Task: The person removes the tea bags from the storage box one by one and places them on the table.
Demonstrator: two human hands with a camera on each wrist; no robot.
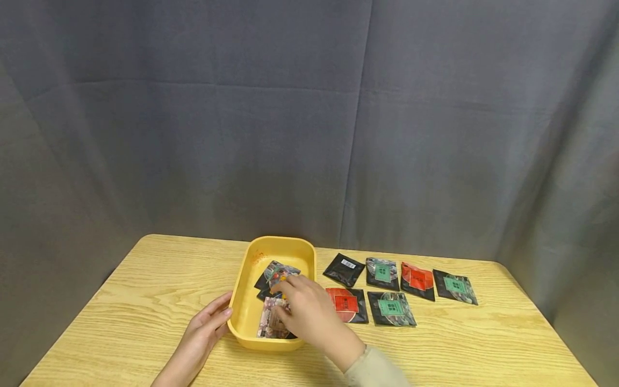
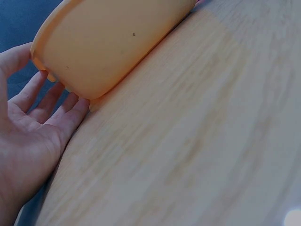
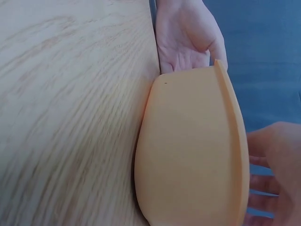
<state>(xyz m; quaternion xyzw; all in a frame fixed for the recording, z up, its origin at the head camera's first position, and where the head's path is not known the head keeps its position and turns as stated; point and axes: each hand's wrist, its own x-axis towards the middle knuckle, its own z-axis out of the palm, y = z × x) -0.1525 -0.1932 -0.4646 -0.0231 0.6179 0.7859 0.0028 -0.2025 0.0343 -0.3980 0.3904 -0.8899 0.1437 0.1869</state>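
A yellow plastic tub (image 1: 235, 309) stands on the wooden table. My left hand (image 1: 205, 330) rests against its near left side, the thumb at the rim and the fairly straight fingers on the outer wall; the left wrist view shows this hand (image 2: 40, 125) touching the tub (image 2: 108, 47). Over the packets inside, my right hand (image 1: 311, 309) hangs with thumb and fingers parted. Under its fingers lies a colourful packet (image 1: 277, 278); a pinkish patterned packet (image 1: 271, 325) lies nearer the front. In the right wrist view the tub wall (image 3: 188, 141) partly hides the right hand's fingers.
Right of the tub, several flat packets lie on the table (image 1: 459, 338): a plain black one (image 1: 344, 270), red-labelled ones (image 1: 346, 304) and green-labelled ones (image 1: 391, 309). A grey curtain (image 1: 309, 134) hangs behind the table.
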